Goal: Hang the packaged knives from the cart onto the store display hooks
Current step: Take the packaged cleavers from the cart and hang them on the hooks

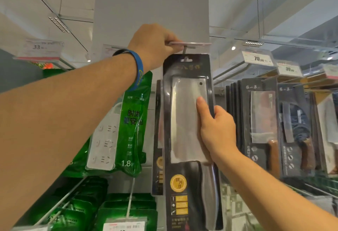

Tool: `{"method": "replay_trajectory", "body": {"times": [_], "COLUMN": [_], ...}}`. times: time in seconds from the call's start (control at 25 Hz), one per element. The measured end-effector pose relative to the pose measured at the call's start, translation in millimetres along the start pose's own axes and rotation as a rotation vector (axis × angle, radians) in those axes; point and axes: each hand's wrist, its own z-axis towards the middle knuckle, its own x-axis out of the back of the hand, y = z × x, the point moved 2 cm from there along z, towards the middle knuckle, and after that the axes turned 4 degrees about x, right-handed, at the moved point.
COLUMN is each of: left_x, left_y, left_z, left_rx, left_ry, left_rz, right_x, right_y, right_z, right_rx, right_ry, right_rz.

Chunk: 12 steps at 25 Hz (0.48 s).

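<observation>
A packaged cleaver (184,121) in a black blister card with a clear window hangs upright in the middle of the view. Its top hang hole sits at the display hook (185,49). My right hand (215,130) grips the package's right edge, thumb flat on the clear front over the blade. My left hand (155,44), a blue band on its wrist, is raised and grips the price-tag holder (190,43) at the hook's front end. Another dark package (157,139) hangs just behind the cleaver.
Green packs of power strips (120,130) hang to the left, more on hooks below. Several packaged knives (263,121) hang on hooks to the right under price tags (257,58). A white pillar (151,7) rises behind the hook.
</observation>
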Motion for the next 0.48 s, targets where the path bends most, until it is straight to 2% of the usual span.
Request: {"method": "replay_trajectory", "body": {"times": [0.12,0.24,0.48], "left_x": [3.1,2.2,1.1], "left_y": [4.1,4.0,5.2], "left_z": [1.1,0.6,-2.0], "left_rx": [-0.008,0.01,0.001], "left_ry": [-0.002,-0.005,0.014], "left_rz": [0.053,0.025,0.028], "right_x": [-5.0,-1.4,5.6], "right_y": [-0.2,5.1,7.2], "right_z": [-4.8,-2.0,1.1], "right_rx": [0.017,-0.064,-0.09], "right_ry": [-0.034,-0.026,-0.051], "right_rz": [-0.015,0.064,0.02]}}
